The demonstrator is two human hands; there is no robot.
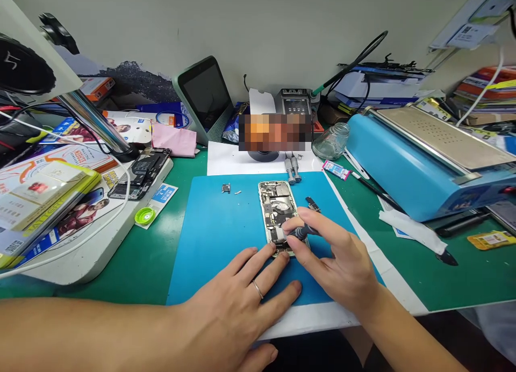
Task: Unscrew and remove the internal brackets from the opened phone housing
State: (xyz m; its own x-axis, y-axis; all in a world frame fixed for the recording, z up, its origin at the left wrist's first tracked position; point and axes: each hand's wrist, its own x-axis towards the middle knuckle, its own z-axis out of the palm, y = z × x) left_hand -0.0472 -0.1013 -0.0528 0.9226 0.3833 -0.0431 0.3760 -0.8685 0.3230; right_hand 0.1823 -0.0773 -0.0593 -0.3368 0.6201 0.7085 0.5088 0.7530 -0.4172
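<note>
An opened smartphone (281,206) with its inner boards and parts exposed lies on the blue mat (209,237). My left hand (245,294), a ring on one finger, rests flat with fingers spread; two fingertips touch the phone's lower end. Over that same end, my right hand (342,254) grips a dark grey screwdriver (304,231) between thumb and fingers. Its tip is hidden. A small black component (312,204) lies right of the phone. To the left are a small circuit piece (226,188) and a tiny metal part (237,192).
Two grey knurled tools (292,169) and a glass jar (331,141) stand beyond the mat. At right sits a blue machine (403,162). Left, a microscope-like stand's white base (97,248) carries books and another disassembled phone (141,173). A tablet-like screen (205,95) leans behind.
</note>
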